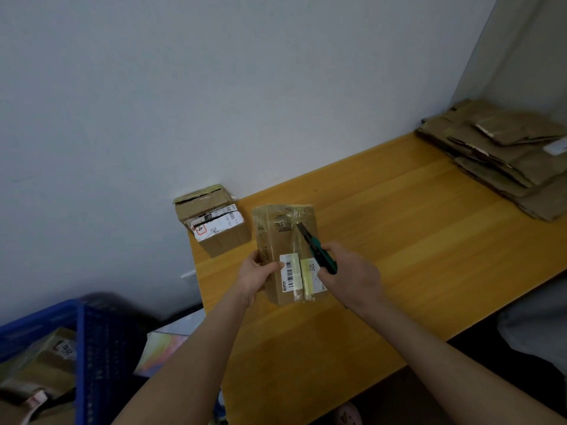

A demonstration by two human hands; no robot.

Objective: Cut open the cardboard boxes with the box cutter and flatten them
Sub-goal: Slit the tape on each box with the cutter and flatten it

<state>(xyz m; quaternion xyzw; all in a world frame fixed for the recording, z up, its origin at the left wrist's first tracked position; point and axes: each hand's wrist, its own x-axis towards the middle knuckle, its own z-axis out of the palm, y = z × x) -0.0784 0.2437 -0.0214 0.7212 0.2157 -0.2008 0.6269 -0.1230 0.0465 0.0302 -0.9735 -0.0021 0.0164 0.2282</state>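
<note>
Cardboard box [276, 237], wrapped in clear tape, lies lengthwise in front of us near the left end of the wooden table [399, 240]. Our left hand [256, 277] grips its left side: the fingers curl around the edge and the thumb presses on the top face, just beside a white barcode label [290, 271]. Our right hand [349, 273] is clenched around the green box cutter [319, 256], with the dark blade slid out and pointing away from us over the taped seam that runs down the middle of the top. The blade tip seems to touch the tape, though from this angle we cannot tell whether it has bitten in.

A second, smaller box [214, 231] with a torn shipping label stands at the far left corner of the table, against the grey wall [214, 87] and just beside the one we hold. At the far right end of the table, well apart from our hands, lies a pile of flattened cardboard [503, 154]. Beside the table at lower left, a blue plastic crate [92, 342] holds more packages, blurred at the frame's edge.
</note>
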